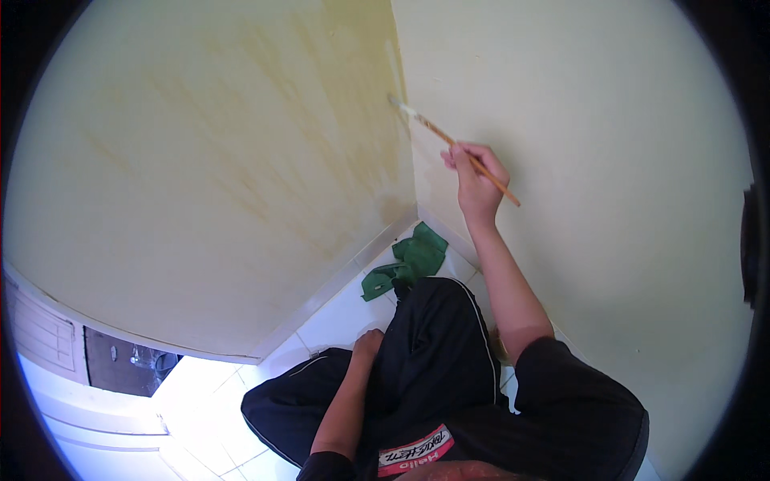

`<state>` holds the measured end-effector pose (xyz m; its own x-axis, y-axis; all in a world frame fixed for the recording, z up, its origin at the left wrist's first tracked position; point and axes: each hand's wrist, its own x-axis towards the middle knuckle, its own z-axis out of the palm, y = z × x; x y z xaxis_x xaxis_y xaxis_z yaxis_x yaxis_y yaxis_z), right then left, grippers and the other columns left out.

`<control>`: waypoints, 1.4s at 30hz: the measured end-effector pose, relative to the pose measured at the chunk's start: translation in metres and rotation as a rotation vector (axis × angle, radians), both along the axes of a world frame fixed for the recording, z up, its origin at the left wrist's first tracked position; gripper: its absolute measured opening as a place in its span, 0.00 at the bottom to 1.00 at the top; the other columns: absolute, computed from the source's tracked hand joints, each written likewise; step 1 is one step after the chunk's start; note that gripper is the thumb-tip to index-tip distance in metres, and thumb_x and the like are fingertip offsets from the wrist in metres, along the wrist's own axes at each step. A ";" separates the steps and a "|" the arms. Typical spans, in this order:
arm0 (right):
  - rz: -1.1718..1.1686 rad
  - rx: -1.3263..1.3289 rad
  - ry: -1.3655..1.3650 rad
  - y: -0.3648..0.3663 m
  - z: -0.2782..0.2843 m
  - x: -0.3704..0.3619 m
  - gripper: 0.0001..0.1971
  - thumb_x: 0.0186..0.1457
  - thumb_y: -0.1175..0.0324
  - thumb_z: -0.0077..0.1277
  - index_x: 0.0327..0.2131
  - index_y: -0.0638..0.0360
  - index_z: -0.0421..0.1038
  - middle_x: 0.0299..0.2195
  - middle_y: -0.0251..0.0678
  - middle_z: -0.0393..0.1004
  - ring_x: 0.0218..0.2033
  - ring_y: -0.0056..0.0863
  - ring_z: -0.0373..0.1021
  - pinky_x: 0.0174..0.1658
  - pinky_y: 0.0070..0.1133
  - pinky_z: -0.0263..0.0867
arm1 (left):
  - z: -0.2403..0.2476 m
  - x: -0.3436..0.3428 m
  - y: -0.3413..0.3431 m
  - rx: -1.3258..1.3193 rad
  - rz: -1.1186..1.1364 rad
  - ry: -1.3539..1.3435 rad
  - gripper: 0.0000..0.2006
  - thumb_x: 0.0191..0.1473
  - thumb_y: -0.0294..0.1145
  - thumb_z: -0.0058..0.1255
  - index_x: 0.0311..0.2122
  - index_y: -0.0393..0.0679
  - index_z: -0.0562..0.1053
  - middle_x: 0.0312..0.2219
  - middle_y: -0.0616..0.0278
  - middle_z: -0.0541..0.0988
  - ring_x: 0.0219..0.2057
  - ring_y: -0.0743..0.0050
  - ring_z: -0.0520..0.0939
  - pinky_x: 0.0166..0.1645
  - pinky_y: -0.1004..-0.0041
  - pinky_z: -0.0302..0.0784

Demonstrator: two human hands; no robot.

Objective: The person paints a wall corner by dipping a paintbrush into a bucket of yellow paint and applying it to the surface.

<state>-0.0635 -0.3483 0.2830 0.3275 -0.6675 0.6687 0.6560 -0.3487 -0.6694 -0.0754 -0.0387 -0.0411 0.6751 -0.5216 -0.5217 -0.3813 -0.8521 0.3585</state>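
Observation:
My right hand (476, 172) is closed around the wooden handle of a slim paintbrush (435, 130). The brush slants up to the left, its bristle tip at the left wall (265, 136) close to the corner. Darker yellowish streaks and patches mark that wall, densest beside the corner. Low down, my left hand (369, 342) rests against my bent leg. Its fingers look curled in, partly hidden, and no object shows in them.
A crumpled green cloth (421, 250) lies on the white tiled floor (325, 319) at the corner. The right wall (585, 144) is plain cream. My bent legs in dark trousers take up the middle. Beyond the left wall's end stands a white door (104, 449).

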 end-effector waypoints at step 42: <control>0.047 0.263 0.083 0.005 -0.032 -0.001 0.07 0.60 0.74 0.52 0.35 0.71 0.71 0.31 0.44 0.77 0.33 0.32 0.78 0.36 0.23 0.77 | 0.002 0.003 0.001 0.025 0.041 0.014 0.23 0.55 0.44 0.40 0.41 0.33 0.76 0.44 0.36 0.77 0.47 0.38 0.78 0.53 0.51 0.72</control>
<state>-0.0648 -0.3431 0.2508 0.4086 -0.7977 0.4435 0.6061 -0.1261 -0.7853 -0.0723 -0.0373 -0.0392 0.6880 -0.4806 -0.5439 -0.3413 -0.8756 0.3419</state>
